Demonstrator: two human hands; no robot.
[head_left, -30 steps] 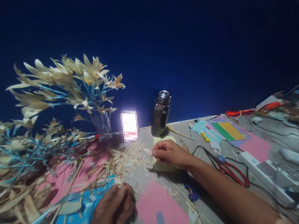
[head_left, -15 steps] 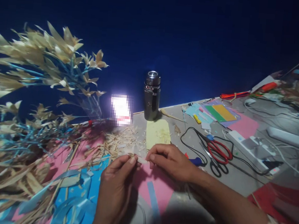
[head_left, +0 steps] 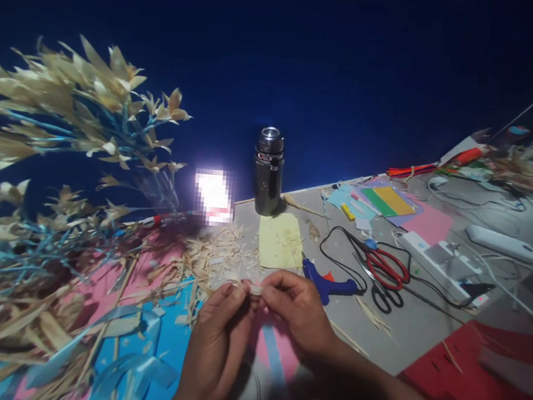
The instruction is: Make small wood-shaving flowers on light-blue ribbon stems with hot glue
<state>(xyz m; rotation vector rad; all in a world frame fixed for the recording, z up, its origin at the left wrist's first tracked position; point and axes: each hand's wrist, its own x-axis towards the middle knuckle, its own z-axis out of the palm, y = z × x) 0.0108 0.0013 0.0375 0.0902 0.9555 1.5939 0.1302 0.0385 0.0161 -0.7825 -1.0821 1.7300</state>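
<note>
The left hand [head_left: 217, 339] and right hand [head_left: 301, 309] each pinch 1 pale strip [head_left: 255, 290] by fingertips alone, so a loosened pinch could drop it among the look-alike shavings [head_left: 215, 254] nearby.

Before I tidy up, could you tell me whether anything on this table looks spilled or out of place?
Yes: pale shavings lie strewn in a loose heap on the table, some on the yellow sheet, just beyond the left hand and right hand pinching a pale scrap. The blue glue gun lies on its side.
</note>
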